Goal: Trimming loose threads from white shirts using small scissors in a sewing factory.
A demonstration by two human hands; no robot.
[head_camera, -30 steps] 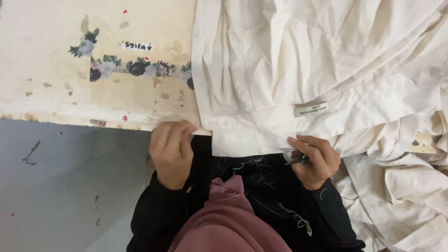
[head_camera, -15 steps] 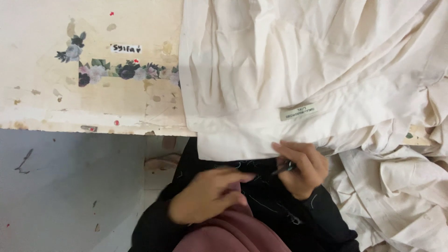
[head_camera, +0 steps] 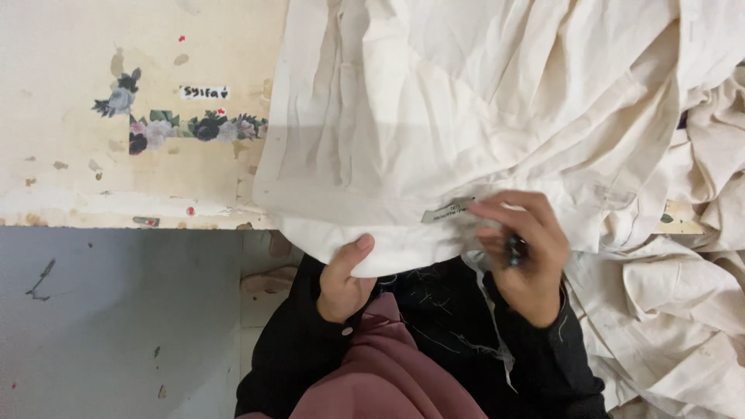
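A large cream cloth garment (head_camera: 466,109) lies over the worn table (head_camera: 116,194) and hangs off its near edge. My left hand (head_camera: 344,281) grips the folded hem of the garment from below, thumb on top. My right hand (head_camera: 518,252) is on the cloth beside a small grey sewn-in label (head_camera: 446,212). Its fingers are curled around a small dark tool, mostly hidden. Both sleeves are black, with loose threads on them.
A floral sticker strip (head_camera: 182,128) sits on the table's left part. More crumpled cream cloth (head_camera: 675,310) is piled at the right. A grey floor (head_camera: 109,326) lies below the table edge, and a pink cloth (head_camera: 380,372) covers my lap.
My left hand went from the table edge down to my lap, then up to grip the hem. My right hand rose toward the label. The view shifted left.
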